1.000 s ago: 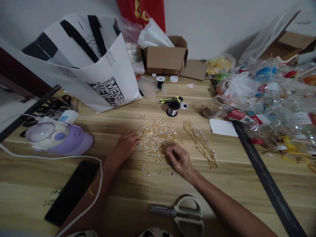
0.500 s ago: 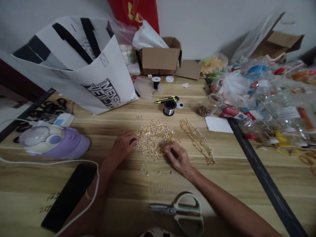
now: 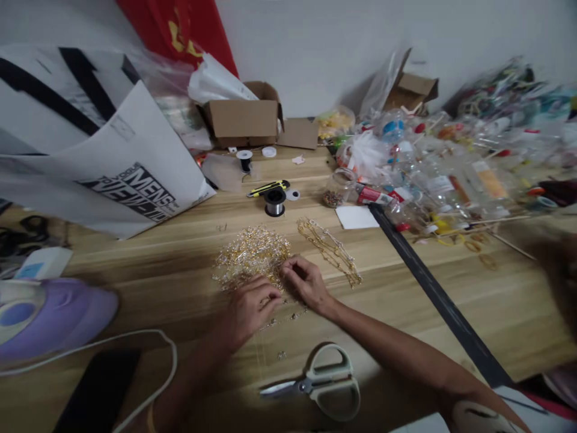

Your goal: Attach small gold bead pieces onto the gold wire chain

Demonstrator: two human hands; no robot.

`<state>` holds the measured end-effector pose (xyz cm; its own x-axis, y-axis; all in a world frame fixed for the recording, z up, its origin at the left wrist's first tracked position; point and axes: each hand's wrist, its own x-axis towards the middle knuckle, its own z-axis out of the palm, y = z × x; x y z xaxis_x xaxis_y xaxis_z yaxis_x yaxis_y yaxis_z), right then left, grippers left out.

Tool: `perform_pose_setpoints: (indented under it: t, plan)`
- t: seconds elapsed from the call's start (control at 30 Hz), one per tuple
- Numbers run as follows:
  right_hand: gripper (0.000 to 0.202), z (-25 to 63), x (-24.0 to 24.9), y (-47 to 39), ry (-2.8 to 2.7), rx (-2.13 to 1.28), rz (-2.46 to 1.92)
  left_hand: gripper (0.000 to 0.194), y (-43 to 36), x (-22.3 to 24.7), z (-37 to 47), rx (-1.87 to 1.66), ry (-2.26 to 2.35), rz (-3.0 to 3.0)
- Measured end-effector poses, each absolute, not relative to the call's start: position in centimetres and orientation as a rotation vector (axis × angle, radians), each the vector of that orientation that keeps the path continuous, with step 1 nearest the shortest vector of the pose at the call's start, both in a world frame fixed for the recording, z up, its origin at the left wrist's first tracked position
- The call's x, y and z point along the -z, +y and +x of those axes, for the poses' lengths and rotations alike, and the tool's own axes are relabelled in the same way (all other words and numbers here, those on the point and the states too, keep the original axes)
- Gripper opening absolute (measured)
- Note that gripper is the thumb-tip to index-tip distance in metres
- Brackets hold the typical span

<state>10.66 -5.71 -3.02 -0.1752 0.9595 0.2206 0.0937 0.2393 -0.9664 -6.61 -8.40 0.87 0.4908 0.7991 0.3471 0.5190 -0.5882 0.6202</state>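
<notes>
A heap of fine gold and silver beaded pieces (image 3: 250,255) lies in the middle of the wooden table. At its right edge is my right hand (image 3: 307,284), thumb and fingers pinched together. My left hand (image 3: 253,308) is over the heap's near edge, its fingertips also closed and close to the right hand. Whatever the fingertips hold is too small to make out. A thin silver chain with small ornaments (image 3: 295,315) runs below the hands, partly hidden by them. Several gold and silver chains (image 3: 331,251) are laid out to the right. Scissors with pale handles (image 3: 332,380) rest nearer me.
Behind the heap are a wire spool (image 3: 274,202), a yellow-black cutter knife (image 3: 265,189) and a jar of beads (image 3: 338,187). A dark strip (image 3: 428,282) crosses the table at right, near many plastic bottles (image 3: 442,180). A white cable (image 3: 169,361) curves beside my left arm.
My left hand has moved right and nearer me, from the heap's left edge to beside my right hand. The view has swung to the right. My right hand stays at the heap's edge.
</notes>
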Motion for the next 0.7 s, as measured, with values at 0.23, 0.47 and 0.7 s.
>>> perform_pose_setpoints:
  t: [0.23, 0.47, 0.7]
  plan:
    - [0.021, 10.6, 3.1, -5.6, -1.426, -1.108, -1.054, 0.021, -10.6, 1.2, -4.8, -0.636, 1.023, 2.528]
    - [0.019, 10.5, 3.3, -5.9, -1.477, -1.072, -1.057, 0.019, -11.6, 1.1, -5.2, -0.604, 1.054, 2.51]
    - [0.021, 10.6, 2.9, -6.0, -1.523, -1.032, -1.047, 0.02, -11.9, 1.6, -5.2, -0.691, 1.019, 2.426]
